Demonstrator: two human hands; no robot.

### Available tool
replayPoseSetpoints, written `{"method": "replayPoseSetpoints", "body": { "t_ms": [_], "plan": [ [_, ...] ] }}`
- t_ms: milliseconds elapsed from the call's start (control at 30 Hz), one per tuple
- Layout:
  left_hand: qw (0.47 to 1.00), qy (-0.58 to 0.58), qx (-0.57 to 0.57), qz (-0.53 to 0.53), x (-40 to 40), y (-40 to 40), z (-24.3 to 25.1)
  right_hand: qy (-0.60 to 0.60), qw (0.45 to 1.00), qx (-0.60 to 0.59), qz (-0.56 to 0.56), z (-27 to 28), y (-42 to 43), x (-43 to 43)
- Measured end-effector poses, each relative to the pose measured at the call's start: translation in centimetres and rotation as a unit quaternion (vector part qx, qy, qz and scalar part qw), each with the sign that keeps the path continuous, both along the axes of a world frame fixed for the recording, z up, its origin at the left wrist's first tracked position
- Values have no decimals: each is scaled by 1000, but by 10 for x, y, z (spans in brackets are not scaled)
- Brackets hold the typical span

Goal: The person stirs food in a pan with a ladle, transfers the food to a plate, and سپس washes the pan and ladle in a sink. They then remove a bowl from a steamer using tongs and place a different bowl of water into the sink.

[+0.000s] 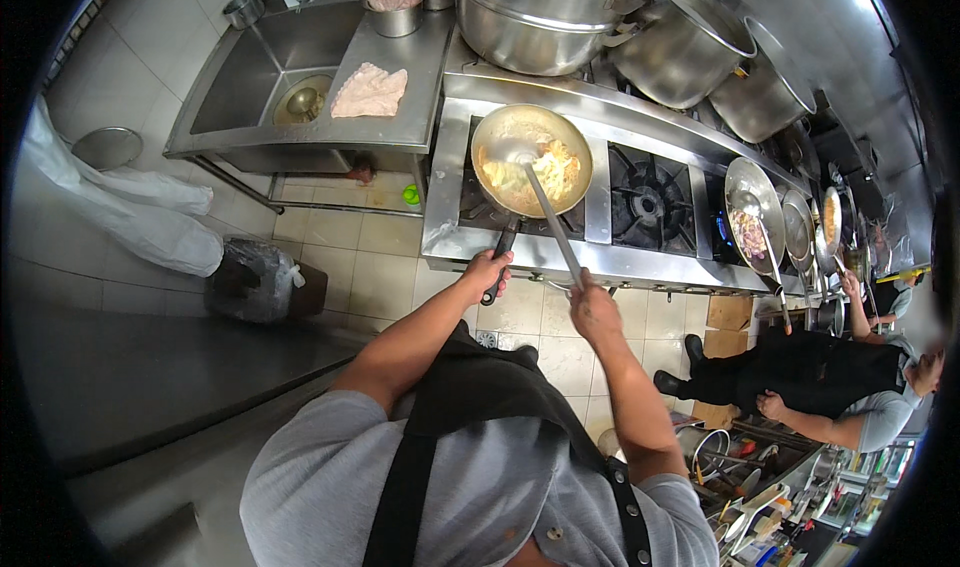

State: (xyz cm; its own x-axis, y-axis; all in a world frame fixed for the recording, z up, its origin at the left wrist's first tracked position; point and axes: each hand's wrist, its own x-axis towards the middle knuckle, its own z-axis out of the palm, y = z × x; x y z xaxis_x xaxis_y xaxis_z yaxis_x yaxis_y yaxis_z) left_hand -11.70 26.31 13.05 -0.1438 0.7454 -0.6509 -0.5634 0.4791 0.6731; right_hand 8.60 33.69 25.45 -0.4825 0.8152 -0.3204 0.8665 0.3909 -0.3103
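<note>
A frying pan (532,117) with pale and yellow food (559,169) in it sits over the left burner of a steel gas range. My left hand (485,274) grips the pan's black handle (495,282), which points towards me. Closed around the shaft of a long metal ladle or turner (553,226) is my right hand (596,312), to the right of the handle. The tool's head rests low in the pan among the food and is blurred, so its exact shape cannot be told.
An unused burner (647,198) lies right of the pan; beyond it a wok (739,184) holds food over a blue flame. Large steel pots (525,27) stand behind. On the left are a sink (277,64) and a pale cloth-like piece (369,91). A co-worker (817,372) stands at right.
</note>
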Motion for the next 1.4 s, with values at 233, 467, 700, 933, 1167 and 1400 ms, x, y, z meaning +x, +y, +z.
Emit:
{"method": "replayPoseSetpoints", "body": {
  "t_ms": [233,467,700,933,1167,1400],
  "plan": [
    [996,-71,34,34,13,-18,16,82,996,30,7,28,25,54],
    [998,-15,43,50,32,-12,9,267,921,-249,-137,-21,20,2],
    [997,-26,39,67,36,-13,13,147,988,-38,43,27,15,48],
    [996,-36,36,75,44,-12,15,219,945,-233,-73,72,5,68],
    [994,-74,46,61,43,-10,9,190,972,-136,9,-3,3,84],
    [991,-111,55,53,25,-10,1,253,915,-304,-81,43,-16,56]
  ]
}}
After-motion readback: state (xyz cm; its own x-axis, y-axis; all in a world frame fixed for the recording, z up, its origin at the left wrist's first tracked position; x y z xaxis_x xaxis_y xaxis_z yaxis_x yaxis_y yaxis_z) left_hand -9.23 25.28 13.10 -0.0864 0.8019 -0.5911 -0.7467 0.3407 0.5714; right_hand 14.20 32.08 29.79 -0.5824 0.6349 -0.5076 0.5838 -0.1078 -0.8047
